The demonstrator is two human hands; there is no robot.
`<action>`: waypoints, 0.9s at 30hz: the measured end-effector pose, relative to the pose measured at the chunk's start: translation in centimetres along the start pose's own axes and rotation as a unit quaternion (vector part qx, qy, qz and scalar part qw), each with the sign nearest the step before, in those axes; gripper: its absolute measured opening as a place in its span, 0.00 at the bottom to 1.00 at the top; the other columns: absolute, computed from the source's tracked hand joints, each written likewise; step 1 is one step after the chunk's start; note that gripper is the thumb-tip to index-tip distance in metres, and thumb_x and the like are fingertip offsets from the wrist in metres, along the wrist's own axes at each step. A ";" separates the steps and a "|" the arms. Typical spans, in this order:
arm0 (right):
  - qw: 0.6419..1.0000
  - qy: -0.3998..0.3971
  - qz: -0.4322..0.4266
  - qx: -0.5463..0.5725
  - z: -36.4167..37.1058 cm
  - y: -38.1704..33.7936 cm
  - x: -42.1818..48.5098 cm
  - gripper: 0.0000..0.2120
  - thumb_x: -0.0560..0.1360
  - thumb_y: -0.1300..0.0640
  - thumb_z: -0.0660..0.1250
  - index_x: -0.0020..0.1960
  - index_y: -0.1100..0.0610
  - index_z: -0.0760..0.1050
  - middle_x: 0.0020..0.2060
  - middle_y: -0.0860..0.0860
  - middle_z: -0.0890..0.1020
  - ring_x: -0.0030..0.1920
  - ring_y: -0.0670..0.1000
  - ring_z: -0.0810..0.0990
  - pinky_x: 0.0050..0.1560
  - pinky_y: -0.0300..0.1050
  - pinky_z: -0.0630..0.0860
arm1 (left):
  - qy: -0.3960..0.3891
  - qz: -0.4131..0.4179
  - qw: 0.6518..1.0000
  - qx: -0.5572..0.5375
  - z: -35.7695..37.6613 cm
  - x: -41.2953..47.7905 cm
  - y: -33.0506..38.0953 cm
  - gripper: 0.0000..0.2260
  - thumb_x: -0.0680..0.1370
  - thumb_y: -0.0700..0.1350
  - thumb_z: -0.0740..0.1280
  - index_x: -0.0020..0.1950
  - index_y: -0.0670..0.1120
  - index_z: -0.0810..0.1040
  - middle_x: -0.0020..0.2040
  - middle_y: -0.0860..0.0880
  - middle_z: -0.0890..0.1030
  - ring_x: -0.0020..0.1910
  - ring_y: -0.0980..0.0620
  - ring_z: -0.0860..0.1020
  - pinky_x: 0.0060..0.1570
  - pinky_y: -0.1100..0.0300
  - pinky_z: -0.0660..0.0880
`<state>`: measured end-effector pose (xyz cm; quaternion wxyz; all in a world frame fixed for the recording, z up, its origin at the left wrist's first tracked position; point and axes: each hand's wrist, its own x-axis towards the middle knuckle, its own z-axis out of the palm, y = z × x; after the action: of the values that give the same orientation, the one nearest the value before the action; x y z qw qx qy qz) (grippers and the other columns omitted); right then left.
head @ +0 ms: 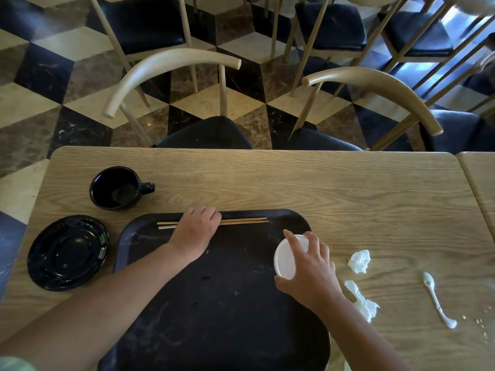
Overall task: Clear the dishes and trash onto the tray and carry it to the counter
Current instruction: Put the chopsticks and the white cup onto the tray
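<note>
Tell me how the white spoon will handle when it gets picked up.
The spoon looks like thin white plastic, so probably very light and a bit bendy. It lies flat on the smooth table, so it may skate away when pinched at the handle. Specks beside it hint at residue, possibly sticky.

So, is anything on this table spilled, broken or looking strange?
Small crumbs lie scattered on the table near the white spoon, at the right. Two crumpled tissues lie loose beside the tray. Nothing looks broken; the black cup stands upright.
</note>
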<state>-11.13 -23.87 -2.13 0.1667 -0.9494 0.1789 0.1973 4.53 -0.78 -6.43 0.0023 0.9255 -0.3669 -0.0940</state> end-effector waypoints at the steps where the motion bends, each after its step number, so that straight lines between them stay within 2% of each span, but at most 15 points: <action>1: 1.000 0.001 -0.001 -0.004 0.0 0.0 0.0 0.51 0.61 0.37 0.71 0.76 0.38 0.47 0.73 0.50 0.53 0.72 0.58 0.57 0.63 0.60 0.71 | 0.004 0.002 1.000 -0.003 0.0 0.0 -0.1 0.15 0.65 0.30 0.74 0.49 0.42 0.82 0.43 0.46 0.79 0.39 0.46 0.78 0.40 0.54 0.77; 10: 0.999 0.004 -0.015 -0.040 -0.1 -0.2 1.0 0.50 0.62 0.38 0.72 0.76 0.40 0.48 0.73 0.52 0.53 0.71 0.59 0.57 0.61 0.60 0.72 | -0.001 -0.005 1.000 -0.029 0.3 0.7 -0.3 0.17 0.65 0.27 0.72 0.50 0.42 0.81 0.43 0.46 0.77 0.38 0.48 0.74 0.37 0.57 0.71; 15: 0.999 0.013 -0.017 -0.044 0.1 -0.3 1.7 0.50 0.62 0.38 0.72 0.76 0.40 0.47 0.73 0.52 0.53 0.71 0.60 0.57 0.61 0.60 0.72 | 0.005 0.015 0.999 -0.050 0.1 0.9 -0.9 0.13 0.68 0.29 0.72 0.49 0.42 0.81 0.43 0.46 0.77 0.39 0.47 0.75 0.37 0.56 0.72; 20: 0.998 0.009 -0.025 -0.059 0.1 -0.3 2.2 0.51 0.63 0.38 0.73 0.76 0.40 0.47 0.74 0.52 0.52 0.73 0.61 0.55 0.62 0.62 0.71 | 0.009 0.035 0.997 -0.062 -0.1 0.9 -1.1 0.12 0.67 0.30 0.73 0.47 0.42 0.80 0.41 0.46 0.77 0.38 0.47 0.76 0.36 0.55 0.74; 27: 0.998 0.003 -0.024 -0.063 -0.2 0.5 2.5 0.52 0.65 0.39 0.74 0.77 0.39 0.43 0.77 0.52 0.50 0.76 0.62 0.51 0.65 0.64 0.67 | 0.007 0.043 0.997 -0.071 0.4 0.9 -1.6 0.11 0.69 0.32 0.74 0.48 0.42 0.81 0.43 0.46 0.77 0.40 0.46 0.76 0.38 0.54 0.74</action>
<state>-9.12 -25.05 -3.17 0.1108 -0.9624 0.1440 0.2017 6.19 -0.25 -7.05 0.0742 0.9072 -0.3985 -0.1129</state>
